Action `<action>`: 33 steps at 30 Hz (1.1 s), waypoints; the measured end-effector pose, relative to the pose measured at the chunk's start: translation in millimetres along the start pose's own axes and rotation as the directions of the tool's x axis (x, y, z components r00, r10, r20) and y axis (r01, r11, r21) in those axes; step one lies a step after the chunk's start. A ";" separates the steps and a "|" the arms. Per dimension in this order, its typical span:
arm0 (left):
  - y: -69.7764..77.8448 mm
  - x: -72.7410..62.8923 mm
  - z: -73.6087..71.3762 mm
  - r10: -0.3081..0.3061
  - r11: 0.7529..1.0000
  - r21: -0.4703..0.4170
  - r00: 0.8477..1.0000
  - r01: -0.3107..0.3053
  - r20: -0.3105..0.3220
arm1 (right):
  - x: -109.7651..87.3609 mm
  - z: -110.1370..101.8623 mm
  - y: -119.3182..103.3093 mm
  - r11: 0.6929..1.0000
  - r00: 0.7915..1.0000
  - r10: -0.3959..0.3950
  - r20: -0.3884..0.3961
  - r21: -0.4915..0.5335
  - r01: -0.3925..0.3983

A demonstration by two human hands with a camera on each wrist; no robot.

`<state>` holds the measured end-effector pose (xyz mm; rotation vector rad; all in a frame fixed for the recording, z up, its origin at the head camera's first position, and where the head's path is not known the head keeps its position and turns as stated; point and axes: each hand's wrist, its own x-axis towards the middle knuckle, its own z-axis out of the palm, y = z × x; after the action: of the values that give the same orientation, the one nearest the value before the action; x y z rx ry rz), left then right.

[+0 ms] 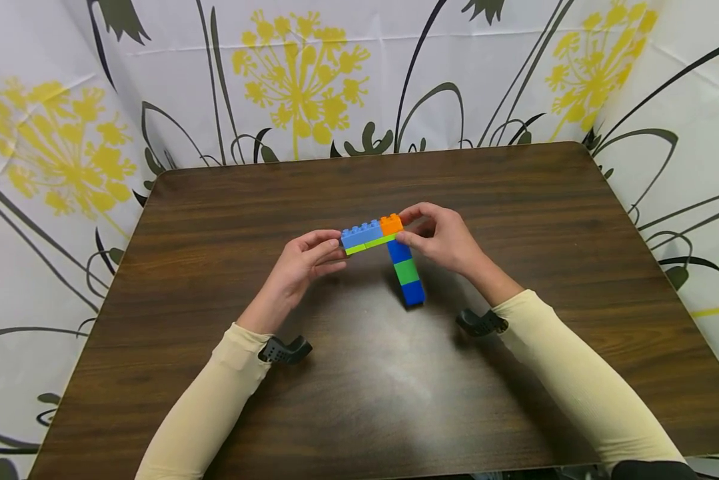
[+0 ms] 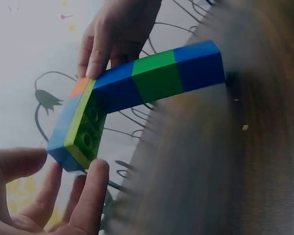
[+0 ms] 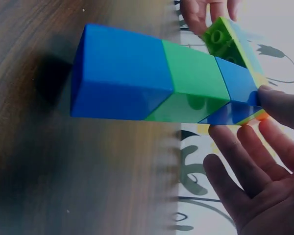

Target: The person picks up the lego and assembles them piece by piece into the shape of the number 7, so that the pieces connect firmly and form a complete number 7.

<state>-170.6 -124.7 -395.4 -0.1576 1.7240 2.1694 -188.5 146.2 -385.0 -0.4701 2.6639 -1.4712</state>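
Toy building bricks are joined into an upside-down L. Its column stacks a dark blue brick (image 1: 413, 293), a green brick (image 1: 406, 271) and another dark blue brick (image 1: 399, 251). Across the top runs a thin lime layer (image 1: 374, 243), carrying a light blue brick (image 1: 361, 235) and an orange brick (image 1: 391, 225). My left hand (image 1: 296, 267) holds the free end of the light blue brick with thumb and fingertips. At the orange end, my right hand (image 1: 446, 239) pinches the corner above the column. Whether the column's foot touches the table cannot be told.
A dark wood-grain table (image 1: 215, 220) lies beneath. Behind it and at its sides hangs a white curtain (image 1: 395, 80) with yellow and grey plant prints. Black wrist straps (image 1: 482, 323) sit over the cream sleeves (image 1: 215, 407).
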 end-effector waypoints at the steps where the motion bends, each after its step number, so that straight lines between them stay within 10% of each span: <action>1: -1.9 -0.3 -0.6 -0.011 1.000 -0.006 1.000 0.011 0.001 | -0.1 0.8 0.9 1.000 1.000 0.012 0.009 0.000 -0.012; 33: -37.6 -8.2 -23.6 -0.220 0.975 0.057 0.968 0.214 0.121 | 0.2 26.7 38.2 0.990 0.965 0.106 0.241 -0.118 -0.080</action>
<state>-153.1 -142.1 -433.2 -0.1843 1.6017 1.9403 -192.3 143.4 -431.3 -0.4920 2.5383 -1.1634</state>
